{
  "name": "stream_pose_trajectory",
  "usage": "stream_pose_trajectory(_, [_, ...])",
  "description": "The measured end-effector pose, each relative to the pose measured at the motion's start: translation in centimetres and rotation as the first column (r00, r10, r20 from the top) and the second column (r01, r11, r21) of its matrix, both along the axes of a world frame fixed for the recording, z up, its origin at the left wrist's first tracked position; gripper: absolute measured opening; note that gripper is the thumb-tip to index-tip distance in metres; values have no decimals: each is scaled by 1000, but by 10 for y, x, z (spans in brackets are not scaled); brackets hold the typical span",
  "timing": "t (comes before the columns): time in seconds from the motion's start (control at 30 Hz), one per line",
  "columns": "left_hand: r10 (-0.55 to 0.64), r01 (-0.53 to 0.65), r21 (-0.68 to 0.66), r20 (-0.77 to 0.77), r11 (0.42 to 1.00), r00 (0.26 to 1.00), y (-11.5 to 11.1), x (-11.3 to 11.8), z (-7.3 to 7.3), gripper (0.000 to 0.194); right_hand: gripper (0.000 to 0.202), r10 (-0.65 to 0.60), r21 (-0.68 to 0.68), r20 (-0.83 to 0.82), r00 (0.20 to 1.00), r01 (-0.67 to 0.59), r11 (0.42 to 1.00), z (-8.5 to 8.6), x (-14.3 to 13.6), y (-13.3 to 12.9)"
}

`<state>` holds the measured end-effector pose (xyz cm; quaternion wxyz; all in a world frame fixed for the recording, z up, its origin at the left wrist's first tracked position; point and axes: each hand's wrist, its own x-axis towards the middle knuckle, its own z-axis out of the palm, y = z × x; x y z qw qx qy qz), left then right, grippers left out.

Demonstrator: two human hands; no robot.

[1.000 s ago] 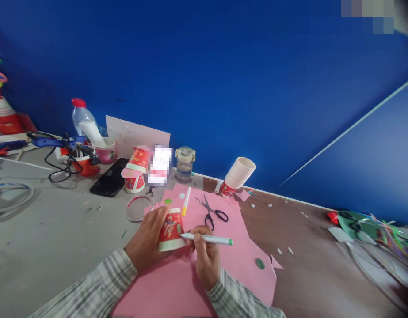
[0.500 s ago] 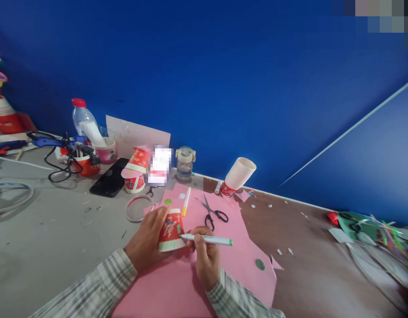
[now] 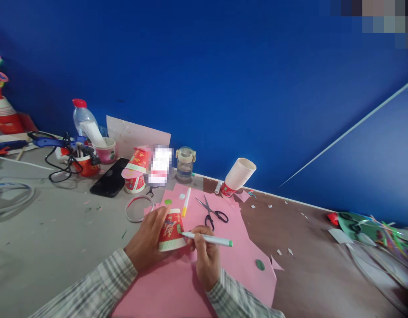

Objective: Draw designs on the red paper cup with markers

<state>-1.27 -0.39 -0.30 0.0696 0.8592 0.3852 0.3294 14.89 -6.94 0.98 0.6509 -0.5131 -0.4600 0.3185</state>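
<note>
My left hand point(image 3: 148, 240) is wrapped round a red paper cup point(image 3: 171, 232) with a printed figure and a pale green band at its lower edge. The cup is over the pink paper point(image 3: 237, 265). Pinched in my right hand point(image 3: 205, 256) is a white marker with a green end point(image 3: 213, 240). Its tip meets a small green patch on the cup's right side. Beyond the cup lie a white and yellow marker point(image 3: 186, 202) and open scissors with black handles point(image 3: 211, 213). A ring cut from a cup point(image 3: 139, 208) rests left of them.
A leaning stack of paper cups point(image 3: 238, 176) and a glass jar point(image 3: 185, 163) stand by the blue wall. On the left are a black phone point(image 3: 110, 177) and a tool cup point(image 3: 86, 162) with a cable. Paper scraps point(image 3: 279, 251) lie to the right.
The marker's tip has shifted slightly upward on the cup, with a small move of my right hand. My left hand and the cup are nearly unchanged.
</note>
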Motion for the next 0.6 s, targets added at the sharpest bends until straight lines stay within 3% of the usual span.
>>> stream_pose_trajectory(0.6, [-14,14,1,-4,1000,1000,0,0,1,104,17,14,25,41,999,-15,1000,-1,2,1])
